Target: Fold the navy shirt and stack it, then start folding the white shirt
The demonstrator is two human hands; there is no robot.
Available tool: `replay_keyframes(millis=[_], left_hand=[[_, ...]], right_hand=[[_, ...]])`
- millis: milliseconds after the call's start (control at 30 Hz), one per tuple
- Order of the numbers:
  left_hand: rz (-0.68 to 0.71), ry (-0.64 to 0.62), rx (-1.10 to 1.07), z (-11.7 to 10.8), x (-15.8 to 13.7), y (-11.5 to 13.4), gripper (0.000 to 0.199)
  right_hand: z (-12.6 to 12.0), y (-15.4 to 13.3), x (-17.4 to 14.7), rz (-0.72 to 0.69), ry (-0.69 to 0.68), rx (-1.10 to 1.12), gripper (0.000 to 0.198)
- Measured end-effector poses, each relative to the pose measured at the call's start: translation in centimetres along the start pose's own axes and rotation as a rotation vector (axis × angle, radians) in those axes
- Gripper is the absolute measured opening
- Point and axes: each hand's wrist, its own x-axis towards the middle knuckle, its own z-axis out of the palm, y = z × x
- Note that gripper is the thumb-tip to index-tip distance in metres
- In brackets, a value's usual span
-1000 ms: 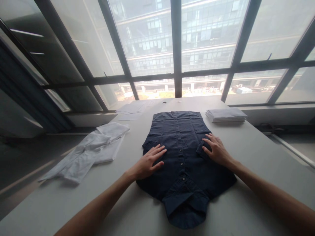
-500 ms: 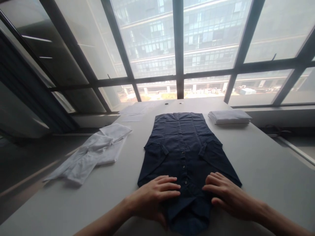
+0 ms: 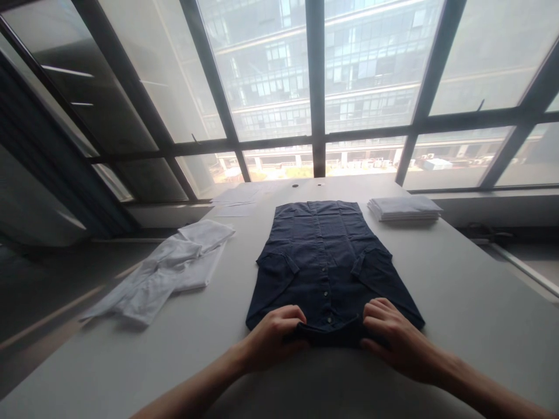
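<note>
A dark navy button shirt [image 3: 321, 250] lies flat, buttons up, its sleeves folded in over the body. Its near end is lifted and folded over in a band between my hands. My left hand [image 3: 279, 334] is closed around the left end of that fold, fingers on top and thumb below. At the right end, my right hand [image 3: 388, 329] grips the same fold with curled fingers. Several small buttons run down the middle, the nearest just beyond the folded edge.
All of this rests on a white table [image 3: 463, 302]. A crumpled white garment [image 3: 166, 267] spreads along the left edge. Folded white cloths [image 3: 404, 208] are stacked at the back right, and sheets of paper [image 3: 236, 201] lie at the back left. Large windows [image 3: 362, 75] stand behind.
Both hands have gone from resting on the shirt to gripping its near end. The near hem, earlier spread toward me, is now raised and folded away from me.
</note>
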Motion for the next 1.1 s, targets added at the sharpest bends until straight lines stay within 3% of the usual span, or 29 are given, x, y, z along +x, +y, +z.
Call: replay_keyframes(millis=[100,300,400,467,533,600,733,800,900,1100], left_hand=[[-0.125,0.013,-0.109,0.0,0.1,0.1,0.019],[-0.317,-0.025,-0.237,0.3,0.1,0.3,0.038],[-0.393,0.024,-0.171,0.9,0.0,-0.4,0.054],[-0.41,0.091,-0.095,1.2,0.0,-0.9,0.065],[-0.361,0.165,-0.004,1.5,0.0,-1.2,0.069],[-0.253,0.211,0.085,1.5,0.0,-1.3,0.061],[0.026,0.105,0.188,1.6,0.0,-1.4,0.034],[0.115,-0.007,0.234,1.7,0.0,-1.6,0.038],[0.118,-0.169,0.295,1.4,0.1,-1.9,0.052],[0.121,-0.36,0.348,0.1,0.2,-1.1,0.072]], right_hand=[[0.1,0.0,0.1,0.071,0.033,0.024,0.015],[0.4,-0.2,0.0,0.108,-0.077,0.028,0.015],[1.0,0.0,-0.2,0.206,-0.013,-0.019,0.015],[1.4,0.2,-0.4,0.249,0.074,-0.042,0.033],[1.6,0.4,-0.6,0.201,0.122,-0.054,0.046],[1.7,0.5,-0.7,0.058,0.091,-0.061,0.052],[1.4,0.6,-0.7,-0.167,-0.157,-0.004,0.068],[1.2,0.6,-0.7,-0.148,-0.254,0.059,0.064],[0.8,0.5,-0.5,-0.093,-0.324,0.092,0.06],[0.9,0.3,-0.4,-0.102,-0.3,0.032,0.07]])
